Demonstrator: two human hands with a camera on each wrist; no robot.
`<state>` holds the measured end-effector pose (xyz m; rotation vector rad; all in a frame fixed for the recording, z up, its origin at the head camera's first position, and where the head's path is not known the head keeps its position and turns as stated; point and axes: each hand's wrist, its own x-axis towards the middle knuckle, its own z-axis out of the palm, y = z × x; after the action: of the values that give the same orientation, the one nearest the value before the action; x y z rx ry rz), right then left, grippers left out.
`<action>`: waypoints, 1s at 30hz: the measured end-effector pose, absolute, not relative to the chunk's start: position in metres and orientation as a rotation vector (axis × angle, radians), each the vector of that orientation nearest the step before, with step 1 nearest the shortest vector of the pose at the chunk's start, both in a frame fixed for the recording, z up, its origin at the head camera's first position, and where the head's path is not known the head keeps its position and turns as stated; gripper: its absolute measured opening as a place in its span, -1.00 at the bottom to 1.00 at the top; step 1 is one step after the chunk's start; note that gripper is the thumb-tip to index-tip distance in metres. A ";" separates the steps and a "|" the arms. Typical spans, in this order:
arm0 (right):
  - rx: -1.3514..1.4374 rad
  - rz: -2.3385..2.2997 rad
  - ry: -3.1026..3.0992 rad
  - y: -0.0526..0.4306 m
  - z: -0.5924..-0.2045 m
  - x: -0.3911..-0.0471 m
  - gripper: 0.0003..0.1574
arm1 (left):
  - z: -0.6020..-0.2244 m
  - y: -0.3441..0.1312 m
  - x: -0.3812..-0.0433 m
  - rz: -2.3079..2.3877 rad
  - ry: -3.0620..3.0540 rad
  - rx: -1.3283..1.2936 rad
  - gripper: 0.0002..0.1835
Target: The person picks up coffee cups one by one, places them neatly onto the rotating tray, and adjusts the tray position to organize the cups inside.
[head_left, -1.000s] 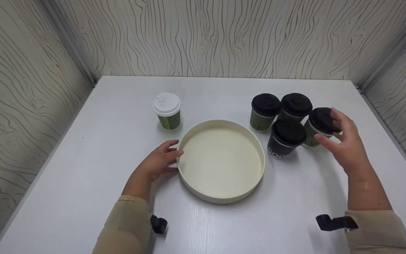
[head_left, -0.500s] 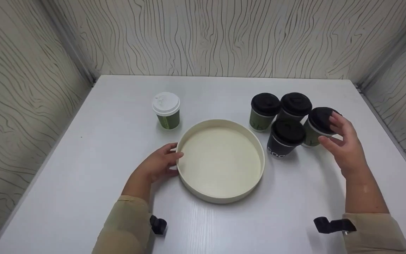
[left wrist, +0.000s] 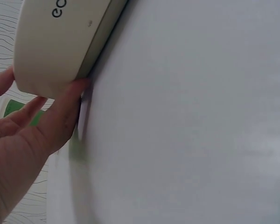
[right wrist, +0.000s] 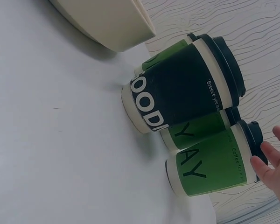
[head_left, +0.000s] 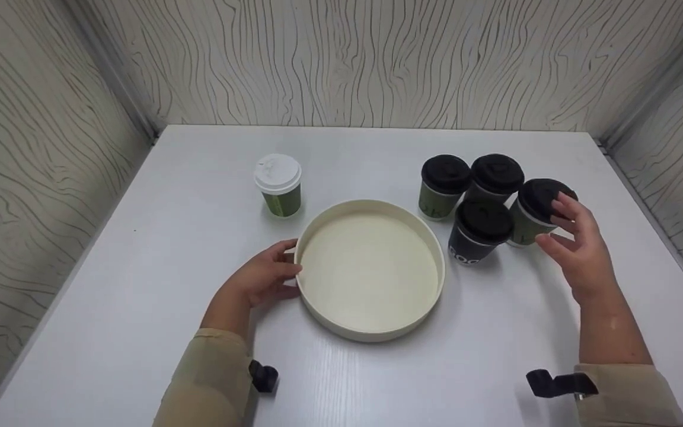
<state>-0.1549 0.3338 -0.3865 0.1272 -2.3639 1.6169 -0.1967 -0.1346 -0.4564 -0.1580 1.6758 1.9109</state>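
Observation:
In the head view my left hand (head_left: pixel 264 276) holds the left side of a round cream tray (head_left: pixel 371 332), thumb at the rim and fingers against the outer wall. The left wrist view shows fingertips (left wrist: pixel 79 86) at the lower edge of the tray wall (left wrist: pixel 60 46). My right hand (head_left: pixel 581 255) is beside the rightmost green paper coffee cup (head_left: pixel 528 228), fingers spread and loosely bent near its black lid (right wrist: pixel 257 144). A dark paper coffee cup (head_left: pixel 472 246) with a black lid stands just left of it, bearing white letters.
Two more green coffee cups with black lids, a left one (head_left: pixel 436 201) and a rear one (head_left: pixel 495 175), stand close by. A green cup with a white lid (head_left: pixel 279 178) stands behind the tray on the left. Patterned panels (head_left: pixel 341 65) enclose the white table (head_left: pixel 169 267).
My right hand has drawn slightly down and back from the rightmost cup's lid. The left thumb has slid outward to the tray's rim. Tray and cups stay in place.

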 end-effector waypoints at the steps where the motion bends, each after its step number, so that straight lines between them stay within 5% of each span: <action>1: 0.137 1.650 -2.343 0.333 -0.388 -0.155 -0.14 | -0.456 -0.135 -0.197 1.911 1.676 -0.161 -0.35; 30: 0.233 2.027 -2.411 0.320 -0.417 -0.176 -0.08 | -0.453 -0.135 -0.194 1.921 1.597 -0.114 -0.29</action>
<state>-0.1755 0.3195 -0.4171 0.2330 -2.4107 2.0270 -0.1943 -0.1346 -0.4525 -0.1139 1.5966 1.9206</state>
